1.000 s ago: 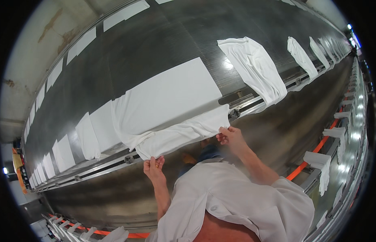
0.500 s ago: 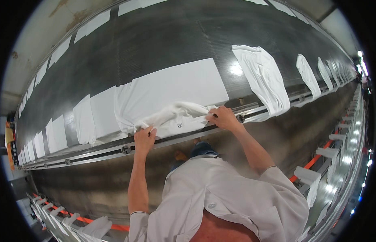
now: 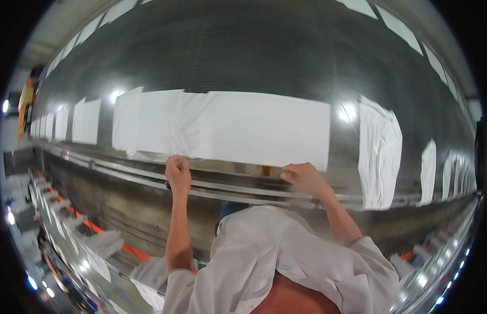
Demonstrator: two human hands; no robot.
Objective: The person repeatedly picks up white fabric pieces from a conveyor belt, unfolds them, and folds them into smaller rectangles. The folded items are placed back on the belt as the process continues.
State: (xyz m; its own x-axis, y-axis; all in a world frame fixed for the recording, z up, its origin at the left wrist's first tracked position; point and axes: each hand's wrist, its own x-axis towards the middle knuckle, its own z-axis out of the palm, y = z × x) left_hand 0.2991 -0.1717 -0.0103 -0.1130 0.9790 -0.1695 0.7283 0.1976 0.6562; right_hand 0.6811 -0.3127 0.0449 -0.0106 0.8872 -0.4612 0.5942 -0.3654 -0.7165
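A wide white cloth point(image 3: 269, 125), which looks like a garment, lies mostly flat along the near edge of a long dark table point(image 3: 285, 52), with creases towards its left part. My left hand point(image 3: 178, 175) is closed, its curled fingers up against the cloth's near edge; anything inside them is hidden. My right hand point(image 3: 308, 179) is just below the cloth's near right corner. Its thumb and fingers are drawn together, pointing left, and nothing shows between them. To the right lies a rumpled, narrow white garment point(image 3: 379, 154) hanging over the table edge.
Metal rails point(image 3: 228, 189) run along the table's front, close to my body. More white pieces point(image 3: 86, 121) lie in a row to the left, others point(image 3: 427, 170) to the right. Behind me, lower left, is another rack with an orange strip point(image 3: 92, 226) and white cloths point(image 3: 105, 243).
The near part of the white cloth was bunched between my hands, a small dark mark showing; now that bunch is gone and the cloth lies flatter. My right hand has come off it. The view has turned.
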